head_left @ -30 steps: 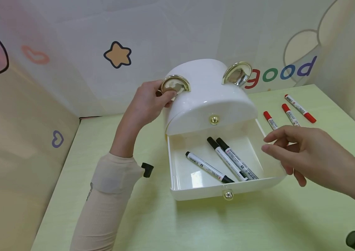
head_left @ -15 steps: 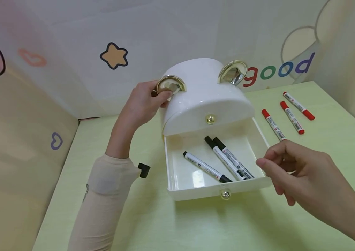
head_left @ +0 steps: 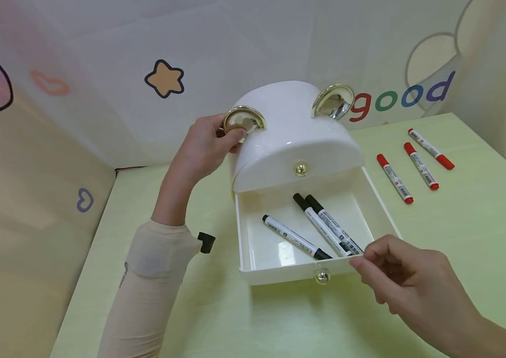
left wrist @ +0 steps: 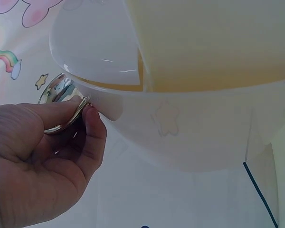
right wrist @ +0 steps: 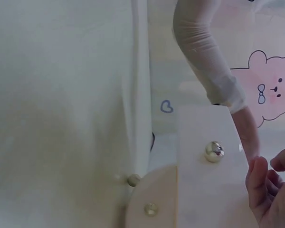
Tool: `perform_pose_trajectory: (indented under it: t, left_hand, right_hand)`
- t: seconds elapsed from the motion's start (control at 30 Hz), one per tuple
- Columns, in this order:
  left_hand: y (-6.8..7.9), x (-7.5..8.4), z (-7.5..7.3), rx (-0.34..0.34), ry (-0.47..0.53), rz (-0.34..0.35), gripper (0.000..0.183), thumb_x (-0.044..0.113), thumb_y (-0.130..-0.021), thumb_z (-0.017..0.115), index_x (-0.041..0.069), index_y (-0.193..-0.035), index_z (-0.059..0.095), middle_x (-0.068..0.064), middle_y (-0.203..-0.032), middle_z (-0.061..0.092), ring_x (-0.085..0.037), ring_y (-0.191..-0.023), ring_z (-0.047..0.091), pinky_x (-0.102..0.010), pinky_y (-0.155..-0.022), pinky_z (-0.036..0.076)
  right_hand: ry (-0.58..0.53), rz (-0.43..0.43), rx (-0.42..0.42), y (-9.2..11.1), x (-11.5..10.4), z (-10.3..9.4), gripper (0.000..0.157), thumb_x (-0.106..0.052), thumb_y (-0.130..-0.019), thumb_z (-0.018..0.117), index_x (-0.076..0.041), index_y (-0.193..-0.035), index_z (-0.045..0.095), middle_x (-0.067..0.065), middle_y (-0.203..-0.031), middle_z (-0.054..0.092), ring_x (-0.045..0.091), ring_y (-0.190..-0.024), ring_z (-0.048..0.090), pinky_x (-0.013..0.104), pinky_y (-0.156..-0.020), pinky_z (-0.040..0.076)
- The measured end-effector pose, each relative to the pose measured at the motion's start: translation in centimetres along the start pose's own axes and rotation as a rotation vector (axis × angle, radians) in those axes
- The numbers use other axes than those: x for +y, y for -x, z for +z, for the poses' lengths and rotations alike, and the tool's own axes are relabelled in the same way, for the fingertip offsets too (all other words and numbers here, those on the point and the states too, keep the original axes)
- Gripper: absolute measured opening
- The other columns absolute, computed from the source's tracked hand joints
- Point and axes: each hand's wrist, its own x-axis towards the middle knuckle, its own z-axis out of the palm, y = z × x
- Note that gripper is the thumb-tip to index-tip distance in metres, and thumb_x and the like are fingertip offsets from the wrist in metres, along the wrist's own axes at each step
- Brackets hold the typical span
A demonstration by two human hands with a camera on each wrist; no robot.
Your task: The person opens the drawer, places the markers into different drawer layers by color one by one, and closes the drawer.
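A white rounded storage box (head_left: 289, 114) with two gold ears stands against the back wall, its lower drawer (head_left: 275, 278) pulled out. My left hand (head_left: 204, 149) pinches the left gold ear (head_left: 246, 119) between thumb and fingers; the left wrist view shows the same grip on the ear (left wrist: 59, 88). Inside the drawer lie black-capped markers (head_left: 293, 236), three in all, two of them side by side. At the drawer's front right corner is my right hand (head_left: 407, 283), fingers loosely bent, fingertips right at the rim. In the right wrist view its thumb and fingers stand apart with nothing between them.
Three red-capped markers (head_left: 395, 179) lie on the green table (head_left: 467, 238) right of the box. A gold knob (head_left: 322, 276) sits on the drawer front, another knob (head_left: 300, 169) on the compartment above. Printed walls rise behind and at both sides.
My right hand has moved toward me and slightly left, from beside the drawer's right wall to its front corner, uncovering the red markers. The left hand keeps its grip on the ear.
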Motion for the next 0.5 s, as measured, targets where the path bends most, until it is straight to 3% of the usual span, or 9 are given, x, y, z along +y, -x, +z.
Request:
perform_pose_trajectory:
  t: [0.27, 0.4, 0.5]
  left_hand:
    - [0.0, 0.1, 0.0, 0.0, -0.001, 0.003, 0.022, 0.015, -0.105, 0.06, -0.001, -0.116, 0.068, -0.015, -0.104, 0.07, -0.023, -0.095, 0.067, -0.028, -0.083, 0.048]
    - [-0.1, 0.1, 0.0, -0.003, 0.004, -0.003, 0.023, 0.015, -0.105, 0.06, -0.002, -0.119, 0.067, -0.015, -0.106, 0.07, -0.023, -0.097, 0.068, -0.029, -0.085, 0.049]
    - [-0.1, 0.1, 0.0, -0.007, 0.009, -0.007, 0.024, 0.015, -0.105, 0.06, -0.002, -0.12, 0.067, -0.016, -0.107, 0.07, -0.024, -0.098, 0.068, -0.029, -0.085, 0.05]
  right_hand:
    - [0.035, -0.138, 0.004, 0.7, 1.1, 1.7, 0.04, 0.012, -0.078, 0.082, -0.02, -0.096, 0.065, -0.016, -0.074, 0.059, -0.001, -0.054, 0.053, 0.013, -0.049, 0.043]
    - [0.055, -0.238, 0.029, 1.0, 2.0, 2.6, 0.014, -0.02, -0.096, 0.077, -0.017, -0.095, 0.064, -0.016, -0.077, 0.063, -0.004, -0.059, 0.053, 0.011, -0.052, 0.044]
    - [0.067, -0.274, 0.036, 1.3, 2.5, 3.3, 0.031, -0.046, -0.102, 0.06, -0.015, -0.095, 0.063, -0.016, -0.077, 0.065, -0.005, -0.06, 0.053, 0.01, -0.053, 0.043]
